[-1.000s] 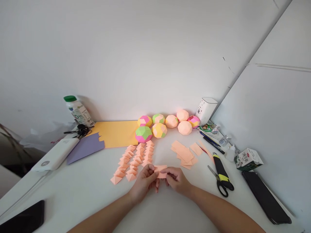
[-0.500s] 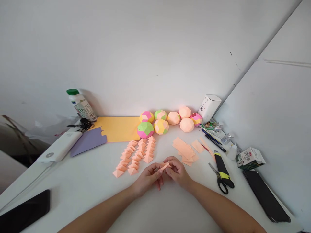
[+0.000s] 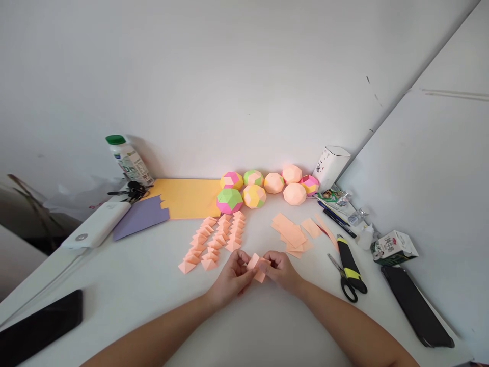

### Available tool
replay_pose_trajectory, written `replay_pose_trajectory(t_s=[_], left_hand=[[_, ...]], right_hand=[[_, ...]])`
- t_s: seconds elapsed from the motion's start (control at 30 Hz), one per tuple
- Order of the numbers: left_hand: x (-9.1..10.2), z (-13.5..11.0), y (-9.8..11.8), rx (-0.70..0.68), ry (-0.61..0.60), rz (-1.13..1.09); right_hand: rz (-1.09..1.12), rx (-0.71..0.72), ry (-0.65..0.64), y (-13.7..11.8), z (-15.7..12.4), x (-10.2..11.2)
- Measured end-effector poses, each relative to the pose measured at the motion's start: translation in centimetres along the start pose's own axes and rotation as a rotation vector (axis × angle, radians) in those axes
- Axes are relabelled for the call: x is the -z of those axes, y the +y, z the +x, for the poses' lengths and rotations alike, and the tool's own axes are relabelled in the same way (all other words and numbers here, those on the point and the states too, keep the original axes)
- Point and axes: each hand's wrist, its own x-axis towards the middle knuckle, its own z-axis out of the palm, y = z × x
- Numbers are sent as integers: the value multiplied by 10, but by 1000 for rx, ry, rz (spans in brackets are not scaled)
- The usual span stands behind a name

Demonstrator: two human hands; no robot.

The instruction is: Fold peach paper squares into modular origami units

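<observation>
Between both hands is a small folded piece of peach paper point(image 3: 254, 262), its flaps turned at angles. My left hand point(image 3: 231, 278) pinches its left side, fingers closed. On the other side my right hand point(image 3: 283, 271) grips the paper with thumb and fingers, the thumb lying over its front. Beyond my left hand, folded peach paper units point(image 3: 199, 239) stand in several overlapping rows. Flat peach paper strips point(image 3: 288, 232) lie in a loose pile past my right hand. Faceted paper balls point(image 3: 254, 197) in peach, green, pink and yellow sit by the wall.
At right lie scissors point(image 3: 343, 278), a yellow-and-black cutter point(image 3: 349, 262), pens point(image 3: 336, 219), a milk carton point(image 3: 395, 248) and a dark phone-like slab point(image 3: 416, 306). Leftward are yellow card point(image 3: 191, 199), purple card point(image 3: 141, 218), keys point(image 3: 135, 191), a bottle point(image 3: 130, 160), a white power bank point(image 3: 97, 224) and a black phone point(image 3: 42, 323).
The folded paper has been turned, so its flaps now show broad faces instead of a narrow edge. My fingers have shifted around it. The camera view has moved slightly.
</observation>
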Motion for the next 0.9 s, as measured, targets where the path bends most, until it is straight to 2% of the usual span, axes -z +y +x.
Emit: replay_pose_trajectory(t_s=[0.13,0.23,0.3,0.47,0.67,0.77,0.9], left_hand=[[2,-3,-2,-210,28,207],[7,-2,-2,-340,-18,329],[10,0,-3,-382,-63,319],[14,4,-2,-298,-95,261],[13,3,10,-200,-116,396],[9,2,18,-208,-140,473],[1,0,26,-240,-140,469]], right_hand=[[-19,-13,-59,-1,0,1],[-7,-10,-100,0,0,1],[13,10,-114,1,0,1],[15,45,-118,-1,0,1],[-17,83,-82,-6,0,0],[-2,77,-39,-6,1,-1],[17,66,-5,-7,0,-2]])
